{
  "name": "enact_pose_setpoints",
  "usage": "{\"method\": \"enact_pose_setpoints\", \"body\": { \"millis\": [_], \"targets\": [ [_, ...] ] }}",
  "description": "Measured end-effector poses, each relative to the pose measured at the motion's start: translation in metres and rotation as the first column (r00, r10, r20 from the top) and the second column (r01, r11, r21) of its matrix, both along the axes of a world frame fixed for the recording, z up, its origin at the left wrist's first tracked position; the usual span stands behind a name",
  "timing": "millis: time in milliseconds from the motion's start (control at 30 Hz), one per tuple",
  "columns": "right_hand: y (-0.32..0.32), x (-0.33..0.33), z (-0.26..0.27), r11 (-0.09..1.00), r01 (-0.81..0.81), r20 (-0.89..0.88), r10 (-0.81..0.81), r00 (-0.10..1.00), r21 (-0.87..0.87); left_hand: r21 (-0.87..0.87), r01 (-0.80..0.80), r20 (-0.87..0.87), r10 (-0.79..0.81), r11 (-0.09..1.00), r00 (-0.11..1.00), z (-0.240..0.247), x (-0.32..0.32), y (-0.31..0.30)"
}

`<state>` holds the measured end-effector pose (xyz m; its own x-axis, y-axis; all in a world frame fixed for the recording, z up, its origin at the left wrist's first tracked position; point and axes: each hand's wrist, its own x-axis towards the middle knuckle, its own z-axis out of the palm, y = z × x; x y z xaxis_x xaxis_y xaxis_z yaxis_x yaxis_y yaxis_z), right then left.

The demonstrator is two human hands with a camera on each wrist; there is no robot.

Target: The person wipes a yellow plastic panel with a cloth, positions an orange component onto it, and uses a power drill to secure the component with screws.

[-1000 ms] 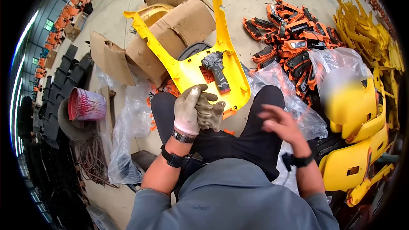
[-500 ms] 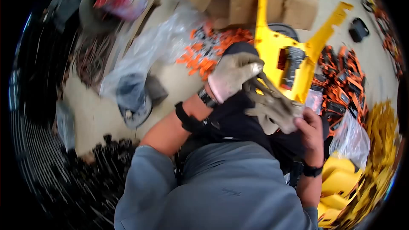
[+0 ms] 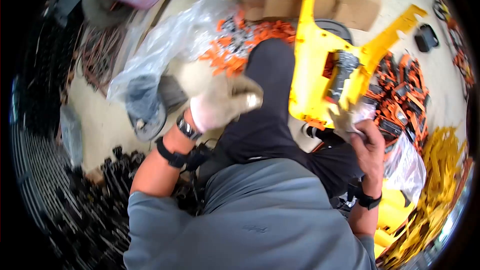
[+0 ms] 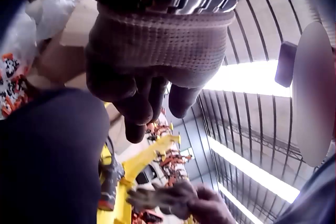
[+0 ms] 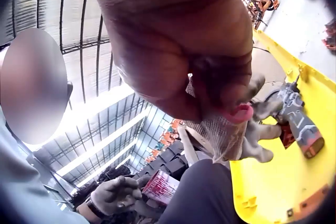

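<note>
Grey glove [image 5: 226, 141]: knit, off the hand, held in the right hand [image 3: 369, 142]; right of centre in head view, over the lower right edge of the yellow panel [image 3: 304, 95]. Touching the panel or just in front of it: can't tell.
Glove handling: probably very light, soft, floppy; won't keep its shape, nothing fragile. Mesh looks grippy rather than slippery; loose fingers [image 5: 262, 131] may fold inward.
Glove hold point: pink-rimmed cuff [image 5: 232, 116]; looks stretchy, should spread with a light pull. Thumb against fingers is enough, no hard squeeze needed.
Bare hand: the right one, right of centre in head view, pinching the glove near its cuff.
Gloved hand: left hand [image 3: 225, 102], left of centre, fingers loosely bent, grasping nothing; left wrist view shows them dangling free. Well apart from the right hand, dark leg [image 3: 267, 95] between.
Drill [image 3: 345, 70]: lies on the panel, upper right of centre, neither hand on it.
Glove change: versus half a second ago, left hand is no longer up against the glove; it sits farther left and lower. Glove is farther right, still with the right hand. Drill still on panel.
</note>
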<state>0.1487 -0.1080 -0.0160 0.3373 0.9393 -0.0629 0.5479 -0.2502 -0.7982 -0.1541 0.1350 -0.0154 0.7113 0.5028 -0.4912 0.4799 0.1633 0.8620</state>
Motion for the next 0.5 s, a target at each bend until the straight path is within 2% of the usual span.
{"method": "enact_pose_setpoints", "body": {
  "millis": [67,133,200,267,300,400,500],
  "targets": [
    [0.007,-0.006,0.009,1.0,-0.013,-0.03,0.013,0.999,0.0,-0.12,0.101,-0.03,-0.105,0.988,0.994,0.009,0.03,-0.018],
    [0.012,-0.019,0.02,0.998,0.052,-0.137,-0.055,0.989,-0.028,-0.217,0.154,0.227,-0.103,0.964,0.968,-0.015,0.054,-0.047],
    [0.009,-0.023,0.016,0.998,0.055,-0.154,-0.051,0.987,0.019,-0.125,0.318,0.193,-0.291,0.94,0.937,-0.008,0.088,-0.068],
    [0.001,-0.026,0.019,0.993,0.121,-0.291,-0.116,0.95,0.0,-0.274,0.284,0.302,-0.198,0.919,0.932,-0.017,0.109,-0.095],
    [-0.004,-0.026,0.016,0.991,0.13,-0.294,-0.121,0.948,0.013,-0.409,0.259,0.386,-0.092,0.875,0.918,-0.03,0.117,-0.107],
    [-0.026,-0.028,0.005,0.97,0.222,-0.359,-0.172,0.917,0.103,-0.16,0.397,0.152,-0.375,0.904,0.914,-0.011,0.14,-0.108],
    [-0.048,-0.035,-0.012,0.961,0.26,-0.573,-0.163,0.803,0.091,-0.379,0.323,0.338,-0.195,0.867,0.921,-0.018,0.148,-0.122]
  ]
}}
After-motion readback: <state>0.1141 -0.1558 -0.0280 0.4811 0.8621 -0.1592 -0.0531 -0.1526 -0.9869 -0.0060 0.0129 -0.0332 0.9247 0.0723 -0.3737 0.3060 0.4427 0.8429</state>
